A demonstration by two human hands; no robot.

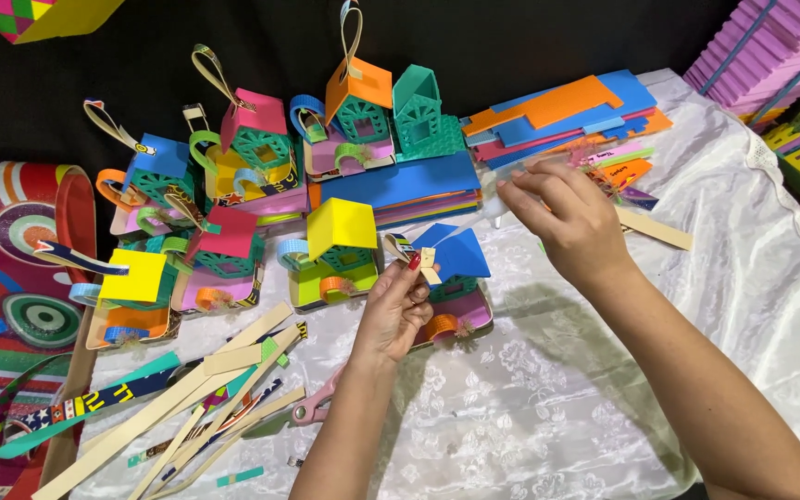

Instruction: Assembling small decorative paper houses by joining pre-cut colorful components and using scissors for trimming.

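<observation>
My left hand (398, 306) pinches a small folded paper strip loop (411, 254) just in front of a little foam house with a blue roof (457, 252). That house stands on a purple base (470, 315). My right hand (562, 211) is raised to the right of it, fingers bent, thumb and forefinger close together near a thin clear thing that I cannot make out. A yellow-roofed foam house (340, 228) stands just left of the strip.
Several finished foam houses with loop handles (256, 139) stand at the back left. Stacked foam sheets (567, 109) lie behind, cream and patterned paper strips (187, 398) at the front left, pink-handled scissors (312, 406) near my left forearm. A white embroidered cloth (548, 398) covers the table.
</observation>
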